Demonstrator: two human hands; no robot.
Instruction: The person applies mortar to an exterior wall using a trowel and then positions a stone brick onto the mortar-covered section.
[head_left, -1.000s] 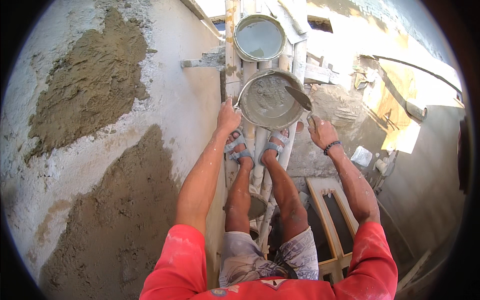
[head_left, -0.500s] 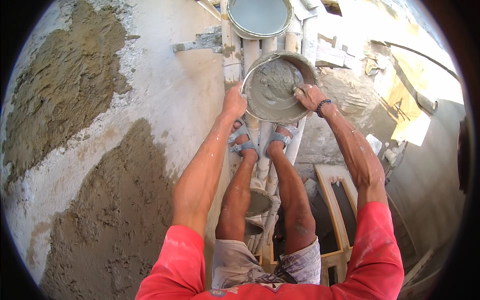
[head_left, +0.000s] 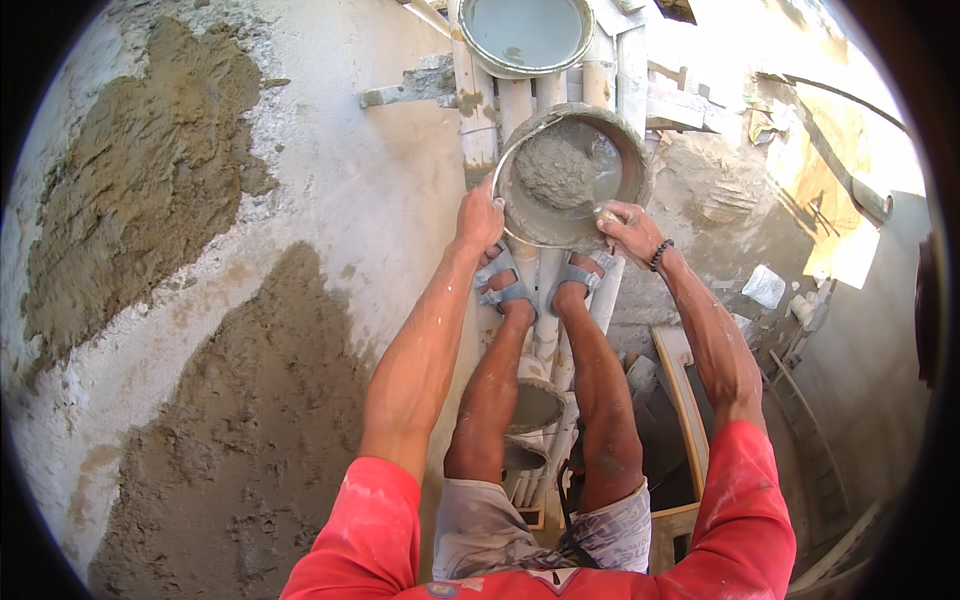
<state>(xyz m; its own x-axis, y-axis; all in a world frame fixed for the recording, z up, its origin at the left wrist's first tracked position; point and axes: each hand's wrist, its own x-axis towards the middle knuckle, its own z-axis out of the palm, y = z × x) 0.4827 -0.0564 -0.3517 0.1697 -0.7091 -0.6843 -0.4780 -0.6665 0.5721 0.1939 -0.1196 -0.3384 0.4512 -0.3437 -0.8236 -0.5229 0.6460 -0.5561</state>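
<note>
1. The bucket [head_left: 636,176] is directly ahead of the person, between the hands and slightly beyond them. Its round mouth faces the viewer and has no long axis; the mortar [head_left: 552,170] is heaped left of its middle.
2. The wire handle [head_left: 500,165] curves around the bucket's left side, where the left hand [head_left: 480,217] has its fingers curled closed on it, just outside the rim.
3. The right hand [head_left: 632,232] is at the near right rim, fingers closed around what appears to be the handle of a trowel [head_left: 605,214]. The blade cannot be made out for certain, nor can its long axis. The mortar lies ahead and to the left of this hand, which is the one at the open mouth.
4. Just past the bucket, a second bucket [head_left: 587,45] holds greyish liquid.
5. Both sandalled feet stand on pale poles [head_left: 545,335], just this side of the bucket.
6. At left is the wall [head_left: 390,200], with two rough patches of mortar.
</note>
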